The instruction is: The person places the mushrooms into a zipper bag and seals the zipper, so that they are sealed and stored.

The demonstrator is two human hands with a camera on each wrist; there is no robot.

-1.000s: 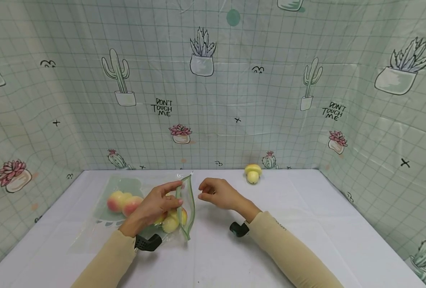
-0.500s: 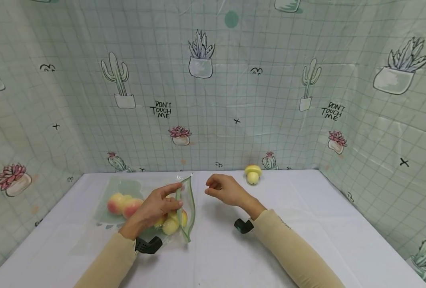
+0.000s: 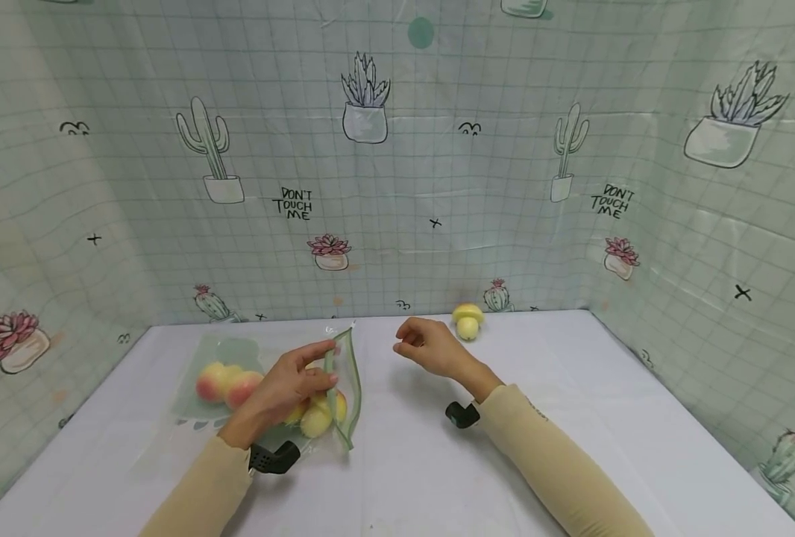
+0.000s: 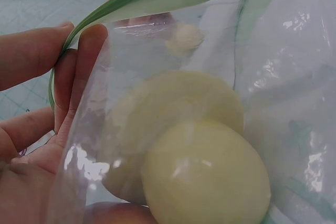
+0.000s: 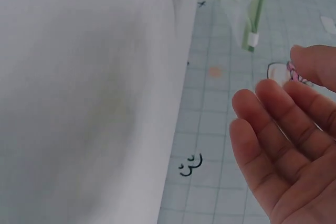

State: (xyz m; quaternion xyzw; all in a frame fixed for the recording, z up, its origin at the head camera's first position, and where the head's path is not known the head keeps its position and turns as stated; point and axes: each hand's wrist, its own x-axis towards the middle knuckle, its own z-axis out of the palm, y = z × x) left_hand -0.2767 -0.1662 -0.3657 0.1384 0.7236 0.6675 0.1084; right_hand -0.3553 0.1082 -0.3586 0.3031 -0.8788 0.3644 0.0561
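A clear zip bag (image 3: 350, 373) with a green zip edge lies on its side at the left of the table, mouth toward the right. My left hand (image 3: 290, 384) pinches the edge of its mouth, thumb on one side and fingers on the other in the left wrist view. Inside are red-and-yellow peaches (image 3: 243, 388) and a pale yellow toy mushroom (image 4: 205, 171). My right hand (image 3: 438, 350) hovers over the table right of the bag, fingers loosely bent around nothing. Behind it, a yellow toy mushroom (image 3: 467, 322) rests near the back of the table.
A white cloth covers the table (image 3: 572, 418). Gridded fabric with printed cactus drawings (image 3: 371, 186) rises behind it and along both sides. Dark wrist cameras (image 3: 462, 415) sit under both forearms.
My right hand has moved right, away from the bag mouth and closer to the yellow toy mushroom at the back. The left hand keeps its pinch on the bag. The head view has shifted slightly.
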